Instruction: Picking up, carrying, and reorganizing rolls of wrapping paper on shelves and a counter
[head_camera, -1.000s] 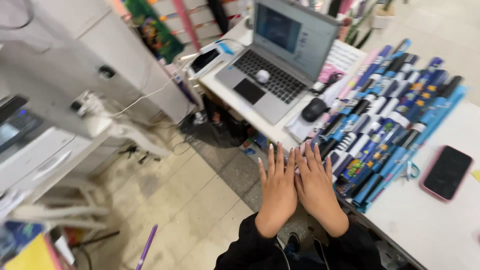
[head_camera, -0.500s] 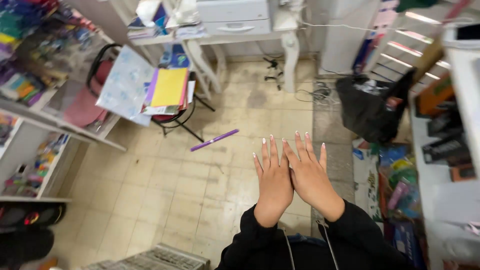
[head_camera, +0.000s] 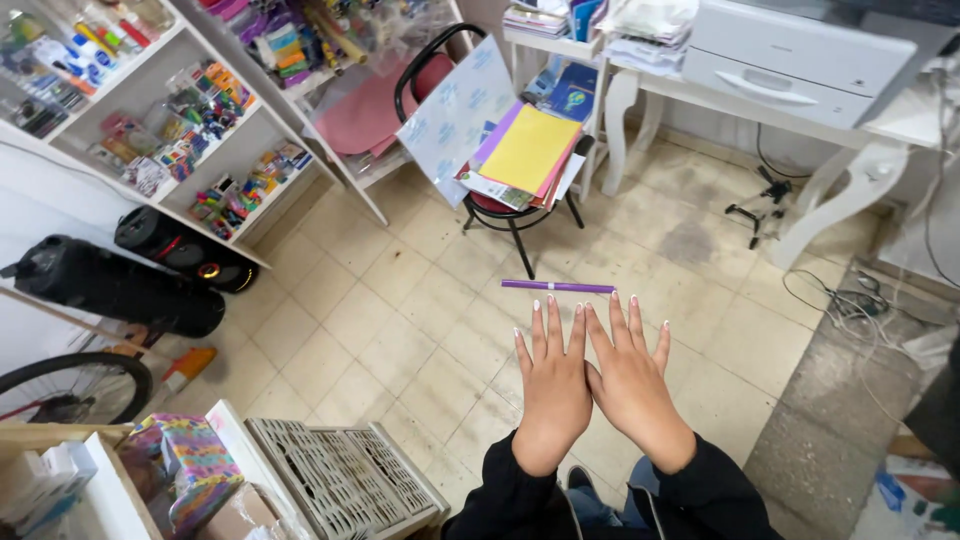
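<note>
My left hand (head_camera: 553, 383) and my right hand (head_camera: 631, 374) are held out flat side by side over the tiled floor, palms down, fingers spread, thumbs touching or overlapping. Neither holds anything. Both arms wear black sleeves. A thin purple stick (head_camera: 558, 287) lies on the floor just beyond my fingertips, apart from them.
A black chair (head_camera: 500, 170) stacked with coloured paper sheets stands ahead. White shelves (head_camera: 160, 110) full of stationery fill the left. A white desk (head_camera: 800, 90) with drawers is at the upper right, cables beneath it. A grey grid crate (head_camera: 345, 480) and black speakers (head_camera: 120, 285) sit at the left.
The view has swung from a table with a laptop and pens, across the floor, to the shelves and chair. My hands stay flat together. The purple stick now lies near my fingertips.
</note>
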